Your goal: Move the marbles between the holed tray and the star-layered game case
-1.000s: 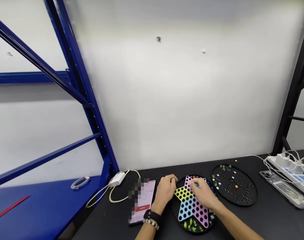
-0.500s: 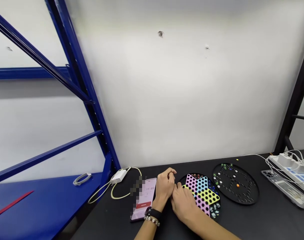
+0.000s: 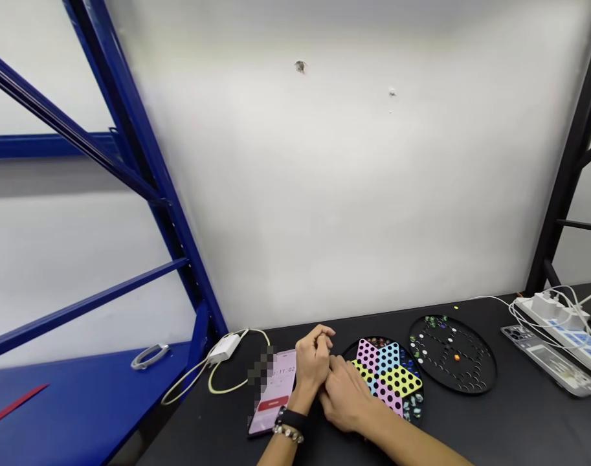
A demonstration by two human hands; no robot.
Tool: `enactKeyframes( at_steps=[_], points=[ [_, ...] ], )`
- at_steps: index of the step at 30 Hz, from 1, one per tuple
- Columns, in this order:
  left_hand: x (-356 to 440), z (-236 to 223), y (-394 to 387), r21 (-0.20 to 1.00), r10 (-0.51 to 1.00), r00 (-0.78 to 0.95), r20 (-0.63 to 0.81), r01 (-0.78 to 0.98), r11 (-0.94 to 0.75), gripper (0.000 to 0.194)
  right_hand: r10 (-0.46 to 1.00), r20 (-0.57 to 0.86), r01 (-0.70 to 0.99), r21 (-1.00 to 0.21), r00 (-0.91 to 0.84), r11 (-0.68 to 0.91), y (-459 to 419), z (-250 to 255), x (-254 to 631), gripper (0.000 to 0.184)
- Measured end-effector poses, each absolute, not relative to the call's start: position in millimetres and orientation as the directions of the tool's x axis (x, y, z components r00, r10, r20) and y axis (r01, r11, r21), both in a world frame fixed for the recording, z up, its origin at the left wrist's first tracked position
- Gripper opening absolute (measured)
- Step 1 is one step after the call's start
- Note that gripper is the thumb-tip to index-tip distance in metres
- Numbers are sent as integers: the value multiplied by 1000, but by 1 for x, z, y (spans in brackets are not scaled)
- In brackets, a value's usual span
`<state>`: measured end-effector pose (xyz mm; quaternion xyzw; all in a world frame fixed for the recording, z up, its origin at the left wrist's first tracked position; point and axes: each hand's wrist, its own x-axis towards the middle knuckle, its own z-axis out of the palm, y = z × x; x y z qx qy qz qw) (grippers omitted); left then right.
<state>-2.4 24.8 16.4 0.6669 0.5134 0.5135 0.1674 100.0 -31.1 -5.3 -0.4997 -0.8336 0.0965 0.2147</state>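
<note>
My left hand [image 3: 313,357], with a dark watch and a bead bracelet at its wrist, is curled closed between the phone and the game board. My right hand [image 3: 346,393] presses up against it, its fingers bent together over the left side of the round Chinese checkers board [image 3: 391,374]. Whatever either hand holds is hidden. Pink, blue and yellow dotted points form the board's star, with dark holes. Glass marbles [image 3: 412,406] lie in the rim sections: pale ones at the lower right, blue and reddish ones farther back.
Right of the board lies a black round tray [image 3: 470,349] with several marbles and an orange die [image 3: 457,357]. A phone [image 3: 276,395] showing a timer lies to the left, near a white charger [image 3: 224,348]. At far right are a clear-cased phone [image 3: 550,359] and a power strip [image 3: 562,330].
The view has shifted slightly, so the scene sits a little farther left. My hands stay together beside the board, with the right pressed a touch closer to the left.
</note>
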Motion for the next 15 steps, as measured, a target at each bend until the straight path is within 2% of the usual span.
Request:
enactKeyframes(
  at_steps=[4, 9, 15],
  points=[
    [-4, 20, 25, 754, 844, -78, 531, 497, -429, 29, 890, 231, 793, -405, -394, 456, -27, 0, 92, 43],
    [-6, 21, 23, 747, 830, -88, 550, 497, -442, 29, 918, 224, 802, -448, -328, 396, -25, 2, 83, 42],
    [-2, 21, 19, 731, 841, -41, 540, 518, -444, 30, 897, 226, 806, -395, -379, 440, -44, 2, 89, 44]
  ],
)
